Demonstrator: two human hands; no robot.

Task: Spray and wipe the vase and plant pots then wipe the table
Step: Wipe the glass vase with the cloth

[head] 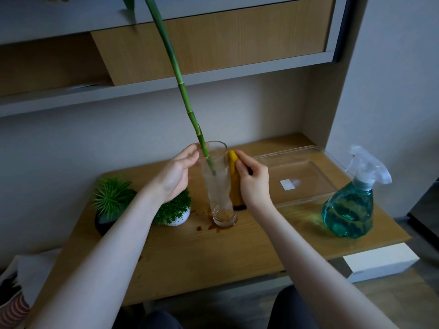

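Step in hand: the vase (pixel 217 184) is being wiped, as judged from the cloth pressed to its side; pots and table judged not yet done.
Vase: tall clear glass, upright near the middle of the table (pixel 237 252), wet-looking inside, brownish residue at the base.
Stem: a long green bamboo stem (pixel 190 115) is stood in the vase and leans up and left, well past the rim.
Left hand (pixel 177 173): held against the vase's upper left side at the rim; fingers mostly straight and together, steadying rather than clamping; how far the fingertips wrap cannot be told.
Right hand (pixel 253 179): fingers curled and pinched on a yellow cloth (pixel 234 176), which is pressed to the vase's right side and hangs down to the table.
Plant pots: a dark pot with a spiky plant (pixel 110 200) at the left edge; a white dotted pot (pixel 174 213) just beside the vase, partly hidden by the left forearm.
Spray bottle (pixel 351 203): blue liquid, stood at the right, well apart from both hands.
Tray: a clear plastic tray (pixel 308 157) lies behind and right of the vase.
Spill: brown drops (pixel 204 226) are seen on the table around the vase base.
Risk 1: vase could be tipped, since it is tall and narrow, top-heavy from the leaning stem, and pushed sideways by the cloth.
Risk 2: wet glass could slip under the loose left hand.
Risk 3: white pot could be knocked by the left forearm.
Risk 4: brown spill could be smeared by the trailing cloth.
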